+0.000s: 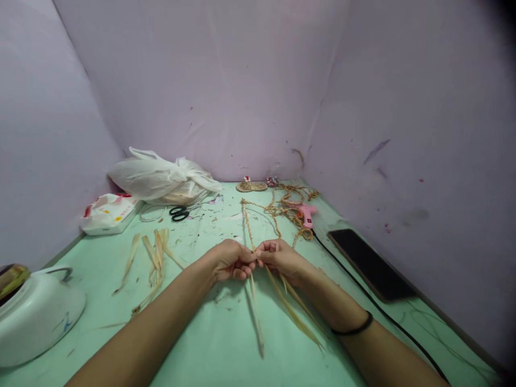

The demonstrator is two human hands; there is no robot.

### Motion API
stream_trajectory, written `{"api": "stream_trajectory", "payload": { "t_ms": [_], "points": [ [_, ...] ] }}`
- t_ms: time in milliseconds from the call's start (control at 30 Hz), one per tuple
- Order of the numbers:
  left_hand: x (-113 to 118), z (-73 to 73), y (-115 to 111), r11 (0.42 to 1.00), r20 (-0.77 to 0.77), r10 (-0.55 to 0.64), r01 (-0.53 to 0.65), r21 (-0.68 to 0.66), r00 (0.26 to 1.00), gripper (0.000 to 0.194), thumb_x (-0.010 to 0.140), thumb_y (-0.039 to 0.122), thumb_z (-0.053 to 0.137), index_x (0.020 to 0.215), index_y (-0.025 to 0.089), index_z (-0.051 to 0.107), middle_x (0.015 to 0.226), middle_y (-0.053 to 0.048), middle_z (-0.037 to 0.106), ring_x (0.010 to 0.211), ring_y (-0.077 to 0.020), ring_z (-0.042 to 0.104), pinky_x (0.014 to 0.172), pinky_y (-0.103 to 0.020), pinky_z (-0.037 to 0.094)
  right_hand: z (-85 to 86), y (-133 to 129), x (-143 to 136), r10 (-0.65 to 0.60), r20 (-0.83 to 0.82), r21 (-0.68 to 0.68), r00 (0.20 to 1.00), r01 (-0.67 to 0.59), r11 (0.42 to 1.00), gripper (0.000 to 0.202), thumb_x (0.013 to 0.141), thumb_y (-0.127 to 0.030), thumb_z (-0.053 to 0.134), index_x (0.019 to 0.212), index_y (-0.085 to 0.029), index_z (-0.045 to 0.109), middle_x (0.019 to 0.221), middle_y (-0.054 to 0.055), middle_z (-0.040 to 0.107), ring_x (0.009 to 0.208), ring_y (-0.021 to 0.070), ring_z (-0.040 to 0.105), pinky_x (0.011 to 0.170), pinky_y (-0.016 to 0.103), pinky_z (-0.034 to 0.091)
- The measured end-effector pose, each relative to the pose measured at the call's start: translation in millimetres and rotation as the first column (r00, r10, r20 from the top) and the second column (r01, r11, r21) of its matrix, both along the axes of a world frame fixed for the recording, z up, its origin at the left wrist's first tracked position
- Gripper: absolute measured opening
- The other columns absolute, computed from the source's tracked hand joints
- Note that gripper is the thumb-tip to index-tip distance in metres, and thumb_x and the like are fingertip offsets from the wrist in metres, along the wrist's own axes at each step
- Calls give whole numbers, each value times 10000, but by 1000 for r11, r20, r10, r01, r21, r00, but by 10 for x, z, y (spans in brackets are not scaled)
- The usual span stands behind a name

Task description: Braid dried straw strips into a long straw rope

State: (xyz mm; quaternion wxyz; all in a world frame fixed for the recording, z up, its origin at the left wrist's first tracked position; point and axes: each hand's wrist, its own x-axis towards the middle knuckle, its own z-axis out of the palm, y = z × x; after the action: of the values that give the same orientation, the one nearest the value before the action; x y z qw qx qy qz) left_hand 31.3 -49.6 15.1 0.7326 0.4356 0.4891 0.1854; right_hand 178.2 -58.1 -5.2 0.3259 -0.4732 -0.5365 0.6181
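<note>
My left hand (235, 261) and my right hand (278, 257) meet fingertip to fingertip over the middle of the table. Both pinch a thin braided straw cord (248, 223), which runs from my fingers away toward the back. Loose flat straw strands (294, 309) hang from under my right hand toward me, and one pale strand (255, 312) comes down below my left fingers. More of the twisted cord lies in loops (292, 196) farther back on the right. My fingers hide the exact point where the strands join.
On the left lie dry straw strips (157, 255), black-handled scissors (179, 214), a tissue pack (112, 214), a tied white plastic bag (157, 174) and a white bowl (44, 312). On the right are a pink glue gun (307, 214), its black cord (363, 290) and a phone (371, 264). Walls enclose the green tabletop (209, 349).
</note>
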Motion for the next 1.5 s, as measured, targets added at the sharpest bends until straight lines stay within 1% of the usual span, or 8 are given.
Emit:
{"api": "stream_trajectory", "payload": {
  "t_ms": [167,367,433,533,667,967,1267,1500],
  "points": [
    [17,-24,40,993,-203,60,-38,111,977,81,558,162,558,514,109,514,409,11,466,317,-67,394,297,-177,272,41,29,51,60,211,211,976,-106,972,70,667,-177,516,605,-147,512,483,-36,498,432,58,376,438,180,275],
    [79,-8,-16,960,-330,128,-33,279,935,48,508,127,494,459,127,495,326,44,360,283,-44,265,301,-184,148,9,19,75,-47,512,455,857,-225,862,106,677,-156,482,624,-150,574,530,-13,533,498,85,412,469,196,283],
    [104,-2,-42,942,-323,156,-43,332,933,55,495,97,476,455,123,504,312,49,343,289,-45,260,315,-189,162,32,3,89,-15,489,386,872,-201,900,127,681,-169,477,611,-142,580,508,-13,522,484,85,414,459,195,290],
    [115,-13,-45,934,-319,172,-52,353,932,74,486,69,472,457,114,523,314,45,356,306,-47,271,336,-190,180,106,-16,140,169,292,139,941,-216,966,163,690,-190,460,645,-128,604,514,-11,531,467,82,447,465,192,342],
    [84,-30,-15,932,-306,148,-29,361,940,60,504,90,500,465,111,541,318,35,372,315,-53,276,351,-197,188,192,-7,201,251,78,-59,965,-247,967,155,640,-188,533,719,-114,644,531,-10,573,458,79,493,490,201,385],
    [19,48,-11,908,-268,154,-29,418,951,81,518,68,504,476,105,562,328,26,420,316,-43,281,363,-186,186,157,34,35,11,-18,-53,1000,-12,999,117,554,-185,652,536,-102,572,390,-49,479,381,26,353,415,173,273],
    [28,133,-84,901,-288,151,-12,433,946,161,571,104,499,411,114,517,293,35,365,307,-33,239,365,-191,169,65,-61,-72,-15,-231,-185,973,-28,982,264,571,-258,669,624,-168,426,487,-43,508,446,64,452,470,199,364],
    [3,100,-52,910,-261,125,-5,415,957,97,552,138,498,455,127,495,341,39,389,309,-32,242,350,-193,153,94,-55,-63,-68,-87,-191,994,50,980,207,627,-208,614,604,-169,412,400,-99,331,333,13,229,336,166,119]
  ]
}}
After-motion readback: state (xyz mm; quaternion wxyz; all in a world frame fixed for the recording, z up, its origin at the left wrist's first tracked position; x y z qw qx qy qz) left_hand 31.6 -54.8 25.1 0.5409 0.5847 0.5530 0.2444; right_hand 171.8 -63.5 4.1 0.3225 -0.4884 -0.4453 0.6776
